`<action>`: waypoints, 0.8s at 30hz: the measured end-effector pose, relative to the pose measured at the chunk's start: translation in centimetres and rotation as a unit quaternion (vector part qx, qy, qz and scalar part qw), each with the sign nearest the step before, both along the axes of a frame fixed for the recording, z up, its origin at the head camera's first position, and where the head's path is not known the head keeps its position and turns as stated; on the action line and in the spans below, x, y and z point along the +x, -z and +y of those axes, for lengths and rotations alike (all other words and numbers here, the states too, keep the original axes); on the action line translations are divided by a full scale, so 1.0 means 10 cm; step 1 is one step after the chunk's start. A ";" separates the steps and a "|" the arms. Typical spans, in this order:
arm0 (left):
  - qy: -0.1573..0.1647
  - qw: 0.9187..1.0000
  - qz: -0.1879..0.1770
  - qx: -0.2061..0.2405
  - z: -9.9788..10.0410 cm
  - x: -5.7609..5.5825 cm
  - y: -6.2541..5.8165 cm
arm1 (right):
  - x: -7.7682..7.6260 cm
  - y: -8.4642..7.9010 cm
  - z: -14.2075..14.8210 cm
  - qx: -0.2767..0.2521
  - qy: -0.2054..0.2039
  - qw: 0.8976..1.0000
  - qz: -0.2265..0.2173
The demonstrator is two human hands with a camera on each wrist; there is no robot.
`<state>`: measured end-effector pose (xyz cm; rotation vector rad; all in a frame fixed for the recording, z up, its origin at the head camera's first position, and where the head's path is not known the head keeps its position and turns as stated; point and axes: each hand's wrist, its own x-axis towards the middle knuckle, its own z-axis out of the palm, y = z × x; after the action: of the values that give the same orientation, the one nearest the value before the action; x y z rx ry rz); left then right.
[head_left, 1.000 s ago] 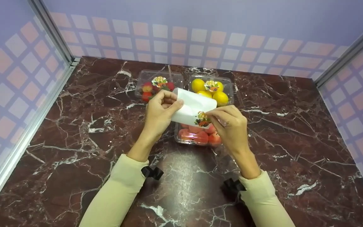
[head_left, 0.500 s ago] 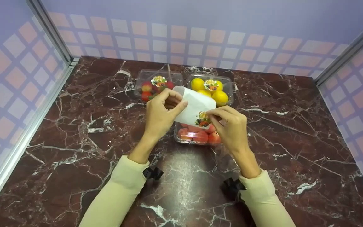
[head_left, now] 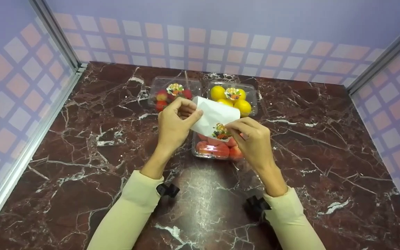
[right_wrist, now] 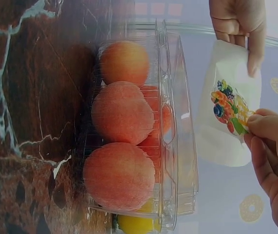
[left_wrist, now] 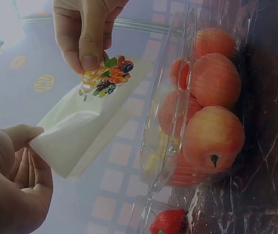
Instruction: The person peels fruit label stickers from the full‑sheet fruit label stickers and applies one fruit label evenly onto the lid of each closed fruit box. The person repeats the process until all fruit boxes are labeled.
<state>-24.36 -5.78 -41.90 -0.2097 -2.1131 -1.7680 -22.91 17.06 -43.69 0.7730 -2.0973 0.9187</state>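
Observation:
In the head view my left hand (head_left: pixel 174 126) pinches the left edge of a white sheet of backing paper (head_left: pixel 212 116) between thumb and finger. A sticker with a colourful fruit print (head_left: pixel 219 132) lies near the sheet's lower right corner. My right hand (head_left: pixel 253 140) pinches the sticker's edge there. In the right wrist view thumb and finger meet on the sticker (right_wrist: pixel 230 108), which lies against the paper. Below the hands stands a clear lidded plastic box (right_wrist: pixel 172 161) of peach-like fruits (left_wrist: pixel 214 83), partly hidden by the paper in the head view.
Behind stand two more clear boxes: one with red fruits (head_left: pixel 161 105) at left, one with yellow lemon-like fruits (head_left: pixel 243 108) at right. Each lid bears a round fruit sticker (head_left: pixel 233 93). Panels (head_left: pixel 207 14) enclose the dark red marbled table (head_left: pixel 92 173) at back and sides.
The left hand shifted slightly away and back with the paper, which bends differently now. The right hand, still pinching the sticker, moved slightly left.

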 end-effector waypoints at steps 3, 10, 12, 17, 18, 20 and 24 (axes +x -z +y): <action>-0.001 1.000 -0.020 0.018 -0.01 -0.02 0.01 | 0.01 0.00 -0.01 0.000 -0.008 1.000 0.003; 0.019 0.994 -0.073 0.084 -0.02 -0.04 0.02 | 0.01 0.01 -0.02 0.010 -0.017 0.999 0.031; 0.024 0.991 -0.088 0.097 -0.02 -0.04 0.01 | 0.01 0.01 -0.02 0.017 -0.018 0.999 0.039; 0.033 0.986 -0.116 0.111 -0.02 -0.04 0.00 | 0.01 0.00 -0.02 0.038 -0.025 0.998 0.051; 0.035 0.986 -0.118 0.113 -0.03 -0.04 0.00 | 0.01 0.00 -0.02 0.039 -0.026 0.998 0.051; 0.037 0.985 -0.119 0.117 -0.03 -0.04 0.00 | 0.01 0.00 -0.01 0.040 -0.027 0.998 0.050; 0.038 0.984 -0.122 0.120 -0.05 -0.05 0.01 | 0.02 0.01 -0.01 0.028 -0.035 0.998 0.035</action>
<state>-24.85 -6.27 -42.01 -0.0081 -2.0476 -2.1713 -22.76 16.97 -43.78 0.8999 -2.0540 0.8619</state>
